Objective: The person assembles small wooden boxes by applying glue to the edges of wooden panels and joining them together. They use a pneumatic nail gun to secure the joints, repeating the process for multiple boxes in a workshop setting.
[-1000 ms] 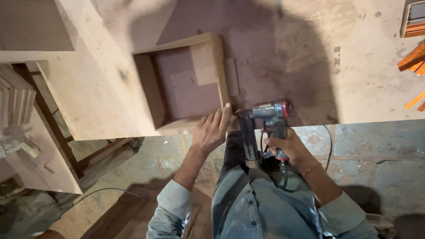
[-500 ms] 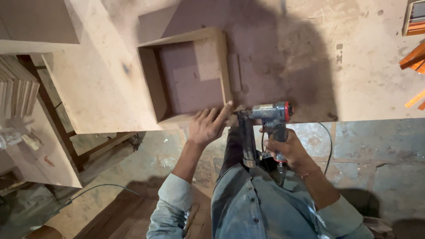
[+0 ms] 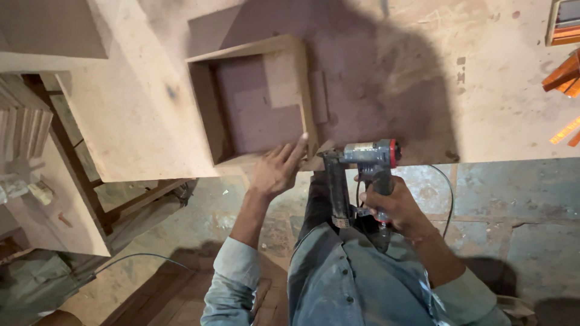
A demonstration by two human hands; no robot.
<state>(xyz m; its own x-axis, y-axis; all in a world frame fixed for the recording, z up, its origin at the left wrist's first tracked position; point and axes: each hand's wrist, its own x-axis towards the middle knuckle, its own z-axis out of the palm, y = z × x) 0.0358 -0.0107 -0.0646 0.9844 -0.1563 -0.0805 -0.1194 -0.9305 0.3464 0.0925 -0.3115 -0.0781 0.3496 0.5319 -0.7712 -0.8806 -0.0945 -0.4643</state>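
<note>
I am looking down on a wide, dusty plywood surface (image 3: 501, 90) that is filling the upper half of the view, its near edge running across just above the hands. On it a shallow wooden box frame (image 3: 254, 99) is lying open side up, with a purplish panel showing inside it and a paler patch in its far right corner. A small loose strip of wood (image 3: 319, 96) is lying just beside the frame's right wall. My shadow is falling over the frame and the board beyond it.

Below the edge, the stained concrete floor (image 3: 513, 199) is showing, with a thin dark hose (image 3: 448, 193) curving away from the tool. At the left, a stack of pale boards (image 3: 36, 157) is being cut off by the picture's border, and I cannot make out what is lying under it. At the top right, orange wooden pieces (image 3: 565, 72) are only partly in view.

The nail gun (image 3: 362, 163), grey with a red end cap, is sitting at the surface's near edge, its nose pointing at the frame's near right corner; whether it is touching, I cannot tell. The right hand (image 3: 396, 205) is keeping its grip wrapped tight round the gun's handle. The left hand (image 3: 277, 172) is lying flat, fingers spread, pressing on the frame's near wall, gripping nothing.
</note>
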